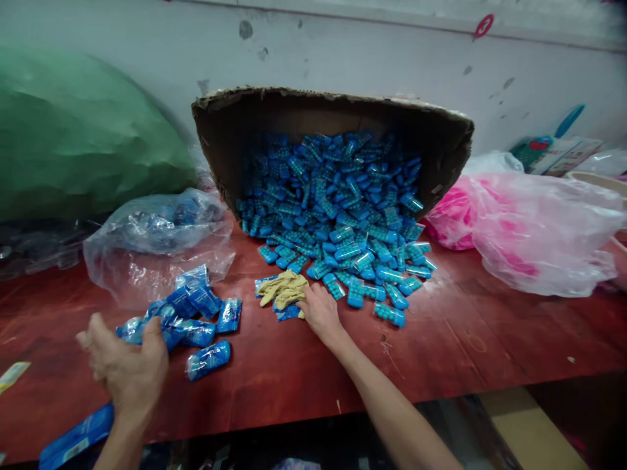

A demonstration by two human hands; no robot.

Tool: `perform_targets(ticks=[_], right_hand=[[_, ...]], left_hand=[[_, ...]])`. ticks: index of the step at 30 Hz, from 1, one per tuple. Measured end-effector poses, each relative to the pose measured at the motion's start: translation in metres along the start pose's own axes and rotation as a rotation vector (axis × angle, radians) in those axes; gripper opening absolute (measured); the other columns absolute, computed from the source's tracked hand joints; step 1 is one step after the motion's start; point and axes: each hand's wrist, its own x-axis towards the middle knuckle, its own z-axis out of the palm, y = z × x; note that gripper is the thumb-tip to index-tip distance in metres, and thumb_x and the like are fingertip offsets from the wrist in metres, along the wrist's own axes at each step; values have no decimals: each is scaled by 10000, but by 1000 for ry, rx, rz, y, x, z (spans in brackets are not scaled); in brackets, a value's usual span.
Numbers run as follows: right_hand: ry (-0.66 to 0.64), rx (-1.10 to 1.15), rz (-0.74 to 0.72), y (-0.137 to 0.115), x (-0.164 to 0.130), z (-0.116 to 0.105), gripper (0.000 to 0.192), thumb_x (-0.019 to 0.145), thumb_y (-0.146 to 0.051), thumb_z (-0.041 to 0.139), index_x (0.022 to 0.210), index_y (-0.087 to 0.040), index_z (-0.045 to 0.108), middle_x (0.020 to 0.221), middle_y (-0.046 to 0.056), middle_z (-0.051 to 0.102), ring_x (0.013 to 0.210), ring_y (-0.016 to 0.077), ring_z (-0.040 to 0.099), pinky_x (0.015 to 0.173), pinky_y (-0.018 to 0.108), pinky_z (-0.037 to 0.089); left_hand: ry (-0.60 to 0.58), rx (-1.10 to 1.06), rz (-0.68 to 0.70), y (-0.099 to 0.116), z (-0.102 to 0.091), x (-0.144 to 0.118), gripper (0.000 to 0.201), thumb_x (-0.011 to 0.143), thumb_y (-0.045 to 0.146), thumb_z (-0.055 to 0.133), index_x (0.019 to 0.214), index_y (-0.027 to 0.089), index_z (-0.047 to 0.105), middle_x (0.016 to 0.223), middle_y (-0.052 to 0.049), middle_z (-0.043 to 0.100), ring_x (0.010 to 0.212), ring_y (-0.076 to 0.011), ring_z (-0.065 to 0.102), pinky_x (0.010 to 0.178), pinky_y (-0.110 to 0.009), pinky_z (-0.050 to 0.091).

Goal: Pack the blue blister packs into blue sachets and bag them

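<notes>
Right hand (pixel 321 310) on glove (pixel 284 288) — packets (pixel 337 215) beyond.

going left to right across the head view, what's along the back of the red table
green sack → clear plastic bag → tipped cardboard box spilling blue packets → pink and white plastic bag
</notes>
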Motion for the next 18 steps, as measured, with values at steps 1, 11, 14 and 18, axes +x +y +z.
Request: perform_targets(ticks=[1,11,14,18], right_hand=[[-6,-23,10,-1,3,4,132,792,-221,548,913,-184,586,897,75,581,865,214,544,720,298,420],[77,115,-126,-6,51,2,298,837,-97,361,1037,-164,572,996,65,608,944,156,550,841,253,410],[145,147,-122,-8,63,0,379,833,-84,323,1176,-111,479,1136,117,542,1019,168,522,874,276,408],[163,131,-166,-9,34,0,370,844,-97,332,1181,-123,483,1189,132,498,1084,194,472,894,308,399]], left_hand=[[2,-27,59,5,2,-6,523,703,355,577,1174,174,439,1125,-104,560,1128,-320,450,916,-552,364],[-612,-200,570,73,73,-88,227,831,257,408,912,158,596,926,-84,661,897,-205,599,821,-348,464],[-635,-67,690,74,94,-94,281,813,213,424,1022,112,582,1095,-139,616,1061,-255,529,897,-394,419],[-634,122,732,66,108,-92,368,812,231,423,1129,86,539,1213,-166,544,1189,-312,410,969,-482,320]])
